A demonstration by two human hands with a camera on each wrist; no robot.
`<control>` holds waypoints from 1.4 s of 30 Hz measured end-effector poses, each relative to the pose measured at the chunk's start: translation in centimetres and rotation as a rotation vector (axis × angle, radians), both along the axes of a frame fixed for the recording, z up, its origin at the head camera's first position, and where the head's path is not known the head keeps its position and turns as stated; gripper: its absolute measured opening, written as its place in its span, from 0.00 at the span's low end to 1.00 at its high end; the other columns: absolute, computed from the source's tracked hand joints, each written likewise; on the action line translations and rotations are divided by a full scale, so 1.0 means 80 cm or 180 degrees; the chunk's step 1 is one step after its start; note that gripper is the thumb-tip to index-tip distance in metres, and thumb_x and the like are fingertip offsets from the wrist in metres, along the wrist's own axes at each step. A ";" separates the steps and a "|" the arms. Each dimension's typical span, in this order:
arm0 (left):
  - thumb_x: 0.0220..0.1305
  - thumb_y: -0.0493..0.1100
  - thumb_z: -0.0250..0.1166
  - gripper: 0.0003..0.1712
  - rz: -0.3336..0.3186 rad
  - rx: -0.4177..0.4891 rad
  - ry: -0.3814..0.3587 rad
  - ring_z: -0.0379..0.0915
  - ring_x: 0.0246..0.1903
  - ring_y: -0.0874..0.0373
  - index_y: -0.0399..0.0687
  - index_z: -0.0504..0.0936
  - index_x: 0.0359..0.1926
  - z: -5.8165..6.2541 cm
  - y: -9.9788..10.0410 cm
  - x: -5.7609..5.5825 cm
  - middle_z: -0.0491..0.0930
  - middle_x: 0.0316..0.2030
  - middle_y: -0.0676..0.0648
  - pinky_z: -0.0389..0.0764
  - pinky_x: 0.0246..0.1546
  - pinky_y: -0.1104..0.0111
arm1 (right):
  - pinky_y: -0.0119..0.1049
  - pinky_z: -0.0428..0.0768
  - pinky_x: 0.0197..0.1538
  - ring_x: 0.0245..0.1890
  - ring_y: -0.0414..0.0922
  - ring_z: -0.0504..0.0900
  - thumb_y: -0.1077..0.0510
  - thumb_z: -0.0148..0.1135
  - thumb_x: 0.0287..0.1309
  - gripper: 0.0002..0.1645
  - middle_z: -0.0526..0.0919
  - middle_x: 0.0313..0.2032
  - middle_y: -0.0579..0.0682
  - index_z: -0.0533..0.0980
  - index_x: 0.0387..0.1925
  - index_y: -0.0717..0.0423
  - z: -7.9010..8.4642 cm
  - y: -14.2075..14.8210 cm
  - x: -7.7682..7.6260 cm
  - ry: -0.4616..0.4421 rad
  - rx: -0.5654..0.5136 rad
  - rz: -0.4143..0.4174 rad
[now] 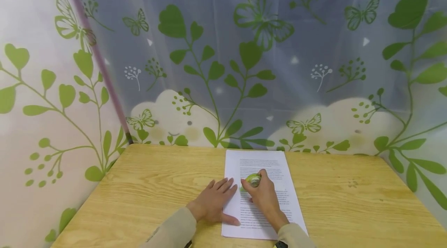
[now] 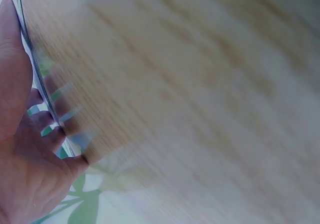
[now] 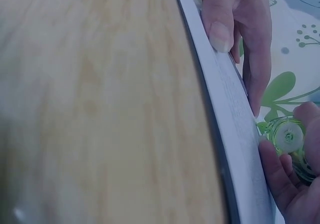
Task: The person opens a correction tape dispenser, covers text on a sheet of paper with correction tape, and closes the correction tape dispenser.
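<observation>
A stack of printed paper sheets [image 1: 260, 217] lies on the wooden table. My left hand [image 1: 215, 200] rests with spread, straight fingers across the left edge of the sheets, thumb near the lower left corner. The left wrist view shows this hand [image 2: 30, 149] at the far left, beside the edge of the stack. Over the middle of the page, my right hand [image 1: 263, 195] grips a small round green correction tape [image 1: 255, 180] between thumb and fingers. In the right wrist view the correction tape [image 3: 289, 136] shows a see-through green case with a pale hub; its tip is hidden.
Light wood tabletop [image 1: 167, 178] stretches to both sides of the sheets. A patterned cloth backdrop [image 1: 216, 65] with leaves and butterflies hangs right behind the table's far edge. Another cloth side [image 1: 42, 124] stands along the left.
</observation>
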State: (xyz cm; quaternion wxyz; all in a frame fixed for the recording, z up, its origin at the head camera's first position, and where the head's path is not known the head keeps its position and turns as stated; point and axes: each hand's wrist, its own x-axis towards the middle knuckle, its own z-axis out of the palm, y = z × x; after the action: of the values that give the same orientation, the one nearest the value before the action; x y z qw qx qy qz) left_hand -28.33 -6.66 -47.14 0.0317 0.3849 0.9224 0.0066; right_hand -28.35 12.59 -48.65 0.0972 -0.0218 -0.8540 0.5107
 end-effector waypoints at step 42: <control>0.52 0.80 0.51 0.59 -0.0058 0.0148 0.0010 0.48 0.69 0.45 0.44 0.58 0.72 -0.006 -0.002 -0.001 0.54 0.71 0.40 0.56 0.64 0.46 | 0.34 0.77 0.17 0.11 0.43 0.75 0.49 0.70 0.54 0.26 0.79 0.27 0.52 0.63 0.38 0.58 -0.001 0.030 0.002 -0.0165 -0.0012 -0.0040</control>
State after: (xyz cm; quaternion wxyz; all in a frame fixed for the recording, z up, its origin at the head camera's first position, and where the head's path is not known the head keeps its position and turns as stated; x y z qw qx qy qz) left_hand -28.44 -6.82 -47.63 0.0213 0.3940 0.9184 0.0271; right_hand -28.18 14.98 -48.72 0.0782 -0.0407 -0.8551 0.5110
